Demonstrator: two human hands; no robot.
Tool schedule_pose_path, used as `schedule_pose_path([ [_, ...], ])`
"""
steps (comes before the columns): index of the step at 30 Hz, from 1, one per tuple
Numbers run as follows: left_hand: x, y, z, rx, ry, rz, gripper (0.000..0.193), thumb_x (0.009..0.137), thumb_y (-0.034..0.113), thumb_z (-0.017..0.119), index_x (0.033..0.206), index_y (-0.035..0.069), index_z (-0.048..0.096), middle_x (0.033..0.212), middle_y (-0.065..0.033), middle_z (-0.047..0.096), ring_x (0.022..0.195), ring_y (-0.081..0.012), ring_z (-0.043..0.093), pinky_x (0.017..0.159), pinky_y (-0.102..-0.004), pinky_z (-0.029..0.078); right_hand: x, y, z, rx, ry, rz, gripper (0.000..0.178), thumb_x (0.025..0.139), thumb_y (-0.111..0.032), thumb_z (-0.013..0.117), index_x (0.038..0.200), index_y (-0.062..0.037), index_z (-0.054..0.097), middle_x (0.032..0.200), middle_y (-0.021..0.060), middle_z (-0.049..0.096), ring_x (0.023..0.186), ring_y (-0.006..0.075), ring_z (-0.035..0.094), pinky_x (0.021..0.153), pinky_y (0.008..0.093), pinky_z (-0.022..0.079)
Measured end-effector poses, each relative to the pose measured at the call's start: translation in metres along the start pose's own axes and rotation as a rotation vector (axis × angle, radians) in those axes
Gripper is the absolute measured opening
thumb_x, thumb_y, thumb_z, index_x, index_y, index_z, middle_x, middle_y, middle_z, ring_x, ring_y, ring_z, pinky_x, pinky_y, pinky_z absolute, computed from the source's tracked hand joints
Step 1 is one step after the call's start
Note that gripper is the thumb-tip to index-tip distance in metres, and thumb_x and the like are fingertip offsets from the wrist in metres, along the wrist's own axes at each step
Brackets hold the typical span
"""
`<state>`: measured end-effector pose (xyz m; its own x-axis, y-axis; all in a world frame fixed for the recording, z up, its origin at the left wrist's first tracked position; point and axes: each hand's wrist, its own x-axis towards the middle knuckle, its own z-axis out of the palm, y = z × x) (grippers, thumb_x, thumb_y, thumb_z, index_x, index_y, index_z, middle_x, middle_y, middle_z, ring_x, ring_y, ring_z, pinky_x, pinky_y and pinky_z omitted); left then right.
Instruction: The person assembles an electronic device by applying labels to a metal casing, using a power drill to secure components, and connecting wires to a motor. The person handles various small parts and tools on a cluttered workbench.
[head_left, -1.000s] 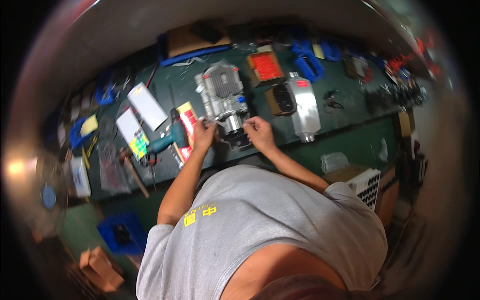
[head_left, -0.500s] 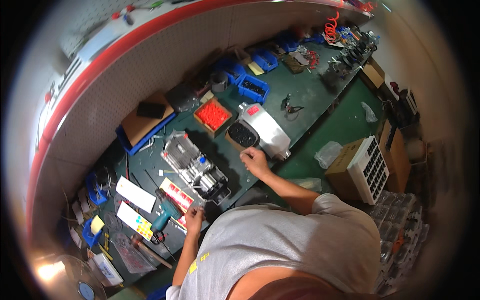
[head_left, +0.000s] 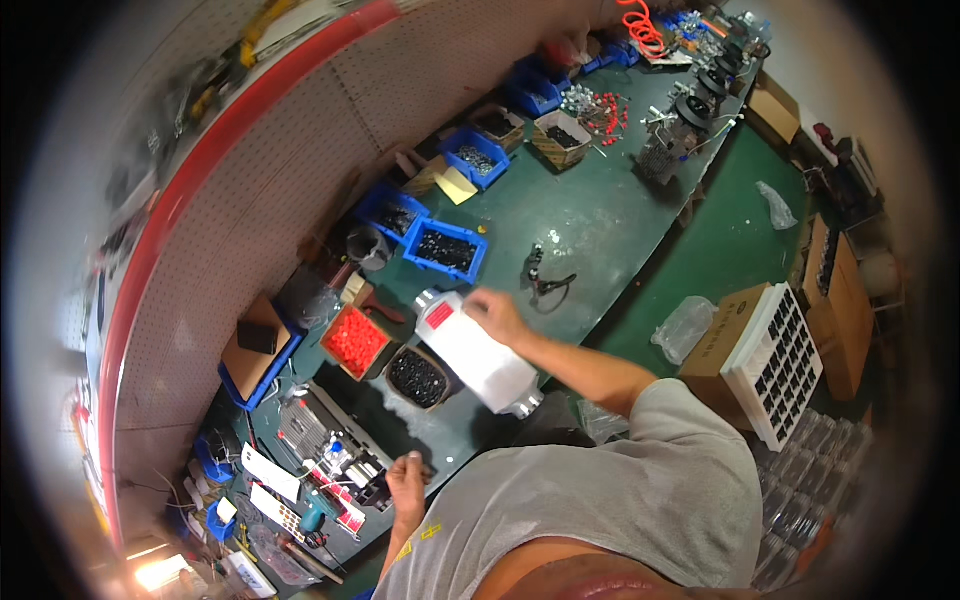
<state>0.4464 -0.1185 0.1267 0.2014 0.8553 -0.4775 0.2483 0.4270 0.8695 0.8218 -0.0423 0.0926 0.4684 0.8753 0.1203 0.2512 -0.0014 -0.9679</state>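
My right hand (head_left: 497, 318) is over the silver metal housing (head_left: 472, 352), which has a red label near its far end. Motion blurs its fingers, and I cannot tell whether they touch the housing or hold something small. Near the bench's front edge, my left hand (head_left: 407, 487) has its fingers curled in; anything inside is hidden. Just left of it lies a finned metal machine (head_left: 318, 432) with a blue part on top. Between the machine and the housing stands a box of small black parts (head_left: 418, 377), beside a box of red parts (head_left: 355, 342).
Blue bins (head_left: 446, 250) of small parts line the back of the bench. A black cable piece (head_left: 547, 277) lies beyond the housing. A teal power drill (head_left: 313, 516) and printed sheets are at left. On the right, a carton (head_left: 728, 335) stands by a white gridded tray (head_left: 772, 367).
The view has swung to the right. My right hand has moved from beside the black-parts box to over the housing. My left hand remains near the machine's near end.
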Motion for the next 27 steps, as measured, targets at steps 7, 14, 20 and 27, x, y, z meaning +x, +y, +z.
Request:
schedule_pose_path([
  [7,0.006,0.033,0.085,0.269,-0.029,-0.03,0.037,0.101,0.025,0.064,0.072,0.001,0.062,0.066,-0.0045,0.063,0.056,-0.0086,0.056,0.051,-0.0252,0.046,0.191,0.098,-0.167,-0.233,0.229,-0.007,0.019,0.087,-0.016,0.069,0.093,0.0014,0.071,0.089,0.0207,0.073,0.085,0.0358,0.072,0.076,0.0414,0.057],
  [14,0.005,0.067,0.131,0.319,0.112,-0.129,0.036,0.1,0.023,0.063,0.073,-0.002,0.063,0.067,-0.0062,0.065,0.056,-0.0101,0.057,0.052,-0.0269,0.046,0.347,0.126,-0.212,-0.588,0.319,-0.107,0.017,0.087,-0.017,0.072,0.1,-0.0072,0.073,0.095,0.02,0.073,0.094,0.0409,0.069,0.083,0.0507,0.055],
  [20,-0.013,0.052,0.141,0.337,0.236,-0.208,0.038,0.1,0.026,0.064,0.075,-0.003,0.065,0.067,-0.0064,0.066,0.058,-0.011,0.059,0.055,-0.0282,0.049,0.446,0.14,-0.198,-0.968,0.133,-0.146,0.018,0.087,-0.019,0.07,0.104,-0.0162,0.074,0.101,0.0125,0.074,0.099,0.0347,0.07,0.083,0.0488,0.055],
  [27,-0.024,0.036,0.148,0.232,0.291,-0.285,0.035,0.099,0.025,0.066,0.078,-0.003,0.066,0.068,-0.0058,0.066,0.058,-0.0105,0.058,0.056,-0.0282,0.049,0.489,0.175,-0.163,-0.81,0.033,0.064,0.026,0.088,-0.019,0.068,0.112,-0.0156,0.076,0.111,0.0174,0.073,0.106,0.0377,0.068,0.094,0.0475,0.054],
])
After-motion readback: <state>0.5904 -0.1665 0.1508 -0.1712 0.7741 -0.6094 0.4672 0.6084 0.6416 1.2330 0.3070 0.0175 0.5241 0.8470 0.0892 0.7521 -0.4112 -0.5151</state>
